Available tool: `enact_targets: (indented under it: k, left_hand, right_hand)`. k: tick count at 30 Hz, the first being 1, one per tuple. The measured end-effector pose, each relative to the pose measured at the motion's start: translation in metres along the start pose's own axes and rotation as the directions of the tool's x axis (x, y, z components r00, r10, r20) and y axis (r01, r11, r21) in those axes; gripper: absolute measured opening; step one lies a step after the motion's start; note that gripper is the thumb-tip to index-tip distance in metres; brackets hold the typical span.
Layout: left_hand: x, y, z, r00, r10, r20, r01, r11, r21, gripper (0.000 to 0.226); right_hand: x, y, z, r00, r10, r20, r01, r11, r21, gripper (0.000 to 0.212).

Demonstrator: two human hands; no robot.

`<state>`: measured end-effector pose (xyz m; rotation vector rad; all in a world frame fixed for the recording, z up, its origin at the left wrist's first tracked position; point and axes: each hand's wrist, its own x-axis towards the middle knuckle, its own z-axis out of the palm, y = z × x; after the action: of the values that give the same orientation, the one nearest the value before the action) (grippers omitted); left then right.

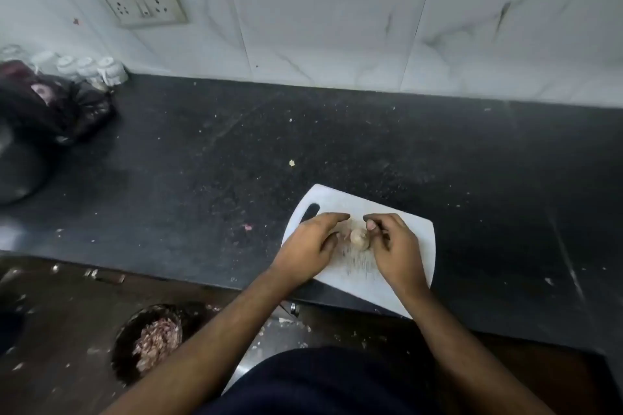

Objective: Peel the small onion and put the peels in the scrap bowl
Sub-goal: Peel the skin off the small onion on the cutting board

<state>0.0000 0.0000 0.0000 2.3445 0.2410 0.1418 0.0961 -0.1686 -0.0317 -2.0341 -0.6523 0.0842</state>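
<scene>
Both hands meet over the white cutting board (397,283), which lies at about five o'clock from the middle of the dark countertop (236,145), its near corner overhanging the counter edge. Between them sits the small onion (360,238), pale and seemingly mostly bare already, resting on the board, probably so that loose skin falls on a surface easy to clear.

At nine o'clock of the onion, the left hand (312,242) lies palm down with fingers fairly straight, index reaching past the onion's far side. Its fingertips seem to touch the onion's left flank, but whether they pinch a piece of skin I cannot tell; it looks more like steadying than gripping.

At three o'clock, the right hand (394,244) has curled fingers, thumb (371,225) bent down over the top of the onion. That looks like the working hand, nail set to lift or pull skin while the other holds the onion from rolling.

Well apart, at about seven o'clock from the board and below counter level, the dark scrap bowl (126,344) sits with pinkish peels (156,342) in it, placed where the left hand could drop scraps without crossing the work.

Little peeling seems left, as I judge it.
</scene>
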Motion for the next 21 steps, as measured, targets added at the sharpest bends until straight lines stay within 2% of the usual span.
enact_targets:
  k: [3, 6, 9, 12, 16, 18, 21]
  left_hand:
    - [0.008, 0.003, 0.014, 0.993, -0.105, 0.060, 0.113, 0.982, -0.154, 0.052]
    - [0.013, 0.007, 0.036, 0.984, -0.150, 0.100, 0.168, 0.962, -0.215, 0.062]
    - [0.013, 0.004, 0.051, 0.983, -0.179, 0.035, 0.182, 0.956, -0.229, 0.058]
    - [0.007, -0.004, 0.060, 0.968, -0.249, -0.024, 0.228, 0.917, -0.327, 0.049]
    - [0.001, -0.001, 0.063, 0.972, -0.234, -0.026, 0.206, 0.899, -0.387, 0.054]
    - [0.002, -0.004, 0.063, 0.977, -0.211, -0.011, 0.192, 0.907, -0.376, 0.055]
    - [0.003, -0.010, 0.065, 0.988, -0.153, -0.018, 0.144, 0.958, -0.249, 0.053]
  right_hand:
    - [-0.003, 0.011, 0.005, 0.997, 0.063, 0.047, -0.068, 0.992, 0.108, 0.017]
    - [-0.013, 0.022, 0.013, 0.995, 0.076, 0.068, -0.083, 0.991, 0.105, 0.021]
    - [-0.012, 0.028, 0.011, 0.996, 0.084, 0.042, -0.088, 0.990, 0.110, 0.021]
    - [-0.010, 0.028, 0.008, 0.998, 0.048, 0.046, -0.053, 0.990, 0.130, 0.015]
    - [-0.007, 0.032, 0.009, 0.998, 0.045, 0.043, -0.051, 0.990, 0.131, 0.009]
    - [-0.008, 0.033, 0.011, 0.999, 0.039, 0.036, -0.043, 0.994, 0.104, 0.008]
    - [-0.009, 0.033, 0.012, 1.000, 0.009, 0.012, -0.009, 0.998, 0.055, 0.007]
